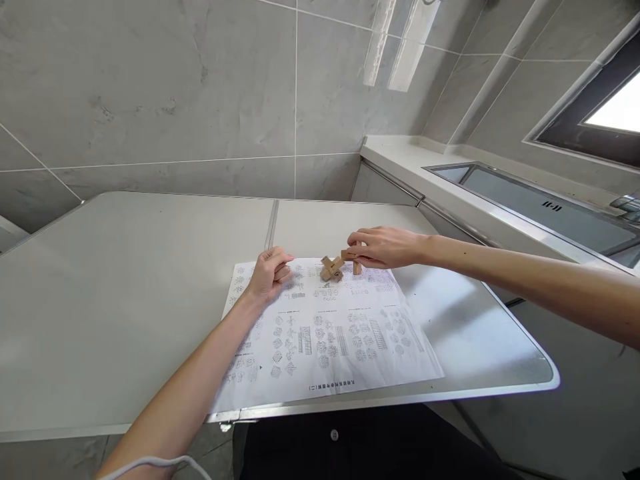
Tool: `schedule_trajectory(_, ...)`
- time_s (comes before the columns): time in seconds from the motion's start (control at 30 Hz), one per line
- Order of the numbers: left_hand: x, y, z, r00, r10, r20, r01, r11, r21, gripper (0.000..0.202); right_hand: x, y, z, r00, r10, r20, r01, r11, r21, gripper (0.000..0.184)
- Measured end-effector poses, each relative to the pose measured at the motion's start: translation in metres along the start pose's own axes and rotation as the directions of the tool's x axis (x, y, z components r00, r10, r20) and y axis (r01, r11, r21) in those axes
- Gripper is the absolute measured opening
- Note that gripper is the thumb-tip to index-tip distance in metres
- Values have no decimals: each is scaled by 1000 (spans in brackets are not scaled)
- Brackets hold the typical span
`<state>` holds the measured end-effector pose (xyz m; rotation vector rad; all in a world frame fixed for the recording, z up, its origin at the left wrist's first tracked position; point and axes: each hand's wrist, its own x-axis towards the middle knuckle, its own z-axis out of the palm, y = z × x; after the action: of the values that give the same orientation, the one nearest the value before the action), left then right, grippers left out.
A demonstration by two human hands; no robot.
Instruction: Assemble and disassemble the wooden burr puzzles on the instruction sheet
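A printed sheet [310, 360] covered in rows of small puzzle diagrams lies on the white table. On its far part sits a small cluster of interlocked wooden puzzle pieces [332, 269]. My right hand [383, 247] is just right of the cluster, its fingertips closed on a wooden puzzle piece [347, 255]. Below those fingers another light wooden piece [357, 268] stands upright, partly covered by the hand. My left hand [271, 272] rests at the sheet's left side, fingers curled in and nothing visible in them, apart from the wooden pieces.
The white folding table [150, 300] has a seam [273, 223] across it and a metal-trimmed front edge. A grey tiled wall [200, 87] rises behind. To the right stands a counter [395, 153] with a sink [530, 200]. A white cable [155, 460] crosses my left forearm.
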<state>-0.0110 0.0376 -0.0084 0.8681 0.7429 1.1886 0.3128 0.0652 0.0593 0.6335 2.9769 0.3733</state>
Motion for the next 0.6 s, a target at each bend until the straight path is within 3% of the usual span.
schedule_trajectory(0.27, -5, -4, 9, 998, 62, 17, -61, 998, -34, 54, 21, -19, -16, 989, -113, -93, 99, 985, -140, 34)
schedule_trajectory(0.6, -8, -7, 23, 990, 127, 65, -119, 986, -120, 20, 41, -40, -42, 959, -144, -244, 108, 982, -154, 33)
